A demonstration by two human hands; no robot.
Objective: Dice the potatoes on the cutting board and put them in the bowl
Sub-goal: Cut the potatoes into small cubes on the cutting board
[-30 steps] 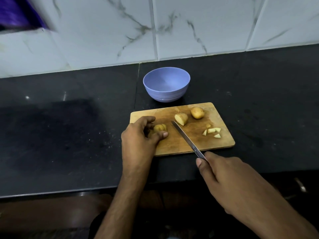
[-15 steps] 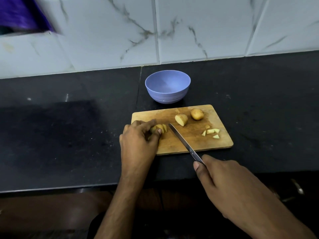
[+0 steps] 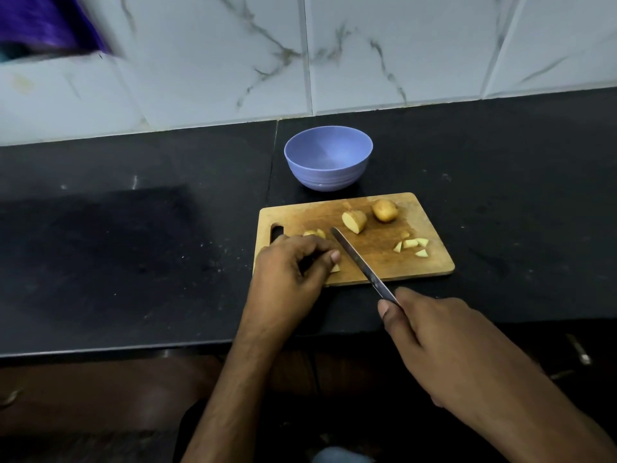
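Observation:
A wooden cutting board [image 3: 384,259] lies on the black counter, with an empty lilac bowl [image 3: 329,158] just behind it. At the board's back sit a whole potato [image 3: 385,210] and a half potato [image 3: 354,221]. Several diced bits [image 3: 410,245] lie at its right. My left hand [image 3: 290,272] curls over the board's near left corner, and a small potato piece [image 3: 335,269] shows under its thumb. More cut pieces [image 3: 315,233] lie just beyond its fingers. My right hand [image 3: 444,339] grips the knife [image 3: 357,262], whose blade slants across the board with its tip beside those pieces.
The black counter [image 3: 133,245] stretches left and right of the board, and its front edge runs just below my wrists. A white marble-tiled wall [image 3: 384,55] rises behind the bowl. Something purple [image 3: 40,25] shows at the top left.
My left hand has drawn back toward the board's near edge, leaving some cut pieces behind. The knife has stayed slanted beside it, and the view has shifted slightly.

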